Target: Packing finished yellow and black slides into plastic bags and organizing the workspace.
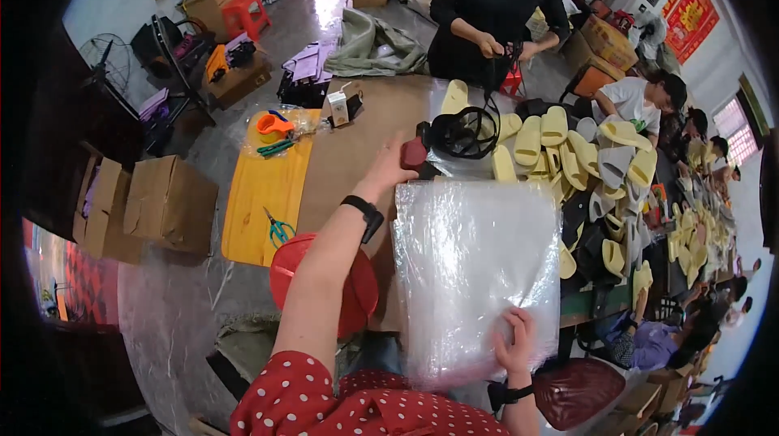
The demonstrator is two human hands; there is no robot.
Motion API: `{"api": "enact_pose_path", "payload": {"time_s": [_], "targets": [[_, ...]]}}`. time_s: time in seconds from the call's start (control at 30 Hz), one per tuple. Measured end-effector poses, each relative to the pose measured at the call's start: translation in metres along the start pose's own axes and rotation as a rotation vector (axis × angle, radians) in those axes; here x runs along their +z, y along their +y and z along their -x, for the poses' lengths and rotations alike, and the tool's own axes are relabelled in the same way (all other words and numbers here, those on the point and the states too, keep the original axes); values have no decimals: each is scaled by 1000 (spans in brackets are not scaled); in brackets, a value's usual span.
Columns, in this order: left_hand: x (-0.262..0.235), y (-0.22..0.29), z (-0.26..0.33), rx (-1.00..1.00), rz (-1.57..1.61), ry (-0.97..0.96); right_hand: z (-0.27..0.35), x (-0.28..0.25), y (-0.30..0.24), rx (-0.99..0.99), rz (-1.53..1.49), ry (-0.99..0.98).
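Note:
A stack of clear plastic bags [471, 265] lies on the table in front of me. My right hand [515, 342] rests on its lower right part, fingers spread and holding nothing. My left arm stretches forward past the stack's left side. At its far left corner, my left hand [391, 164] closes around the side of a small dark red object [414, 153] with black parts; its exact kind is unclear. Black straps [466, 134] lie coiled just beyond. To the right, yellow slippers [529, 141] are piled with a few grey ones.
A yellow board [258, 192] at the left carries scissors [278, 230] and an orange tape dispenser [274, 124]. A red stool [357, 290] stands beside my left arm. Across the table a person [495, 14] handles black straps; several others sit along the right. Cardboard boxes [170, 205] stand left.

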State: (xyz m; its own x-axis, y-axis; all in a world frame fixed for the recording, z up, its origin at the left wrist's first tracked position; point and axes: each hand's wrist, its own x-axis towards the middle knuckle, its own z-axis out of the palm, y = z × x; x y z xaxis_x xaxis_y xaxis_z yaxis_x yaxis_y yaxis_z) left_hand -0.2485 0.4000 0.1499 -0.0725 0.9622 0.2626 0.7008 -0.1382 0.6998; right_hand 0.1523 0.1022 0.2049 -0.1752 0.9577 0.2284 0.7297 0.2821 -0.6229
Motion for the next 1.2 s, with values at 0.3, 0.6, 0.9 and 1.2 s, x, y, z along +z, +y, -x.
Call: {"api": "enact_pose_path", "payload": {"time_s": [0.3, 0.6, 0.9, 1.2], "targets": [[38, -8, -18, -13, -74, -76, 1, 12, -1, 93, -10, 32], [-41, -65, 21, -175, -141, 91, -1, 12, 3, 60, 78, 31], [-89, -90, 35, -321, -212, 40, -5, 12, -1, 37, 105, 38], [-17, -4, 6, 89, 8, 13, -7, 6, -2, 65, 110, 46]]}}
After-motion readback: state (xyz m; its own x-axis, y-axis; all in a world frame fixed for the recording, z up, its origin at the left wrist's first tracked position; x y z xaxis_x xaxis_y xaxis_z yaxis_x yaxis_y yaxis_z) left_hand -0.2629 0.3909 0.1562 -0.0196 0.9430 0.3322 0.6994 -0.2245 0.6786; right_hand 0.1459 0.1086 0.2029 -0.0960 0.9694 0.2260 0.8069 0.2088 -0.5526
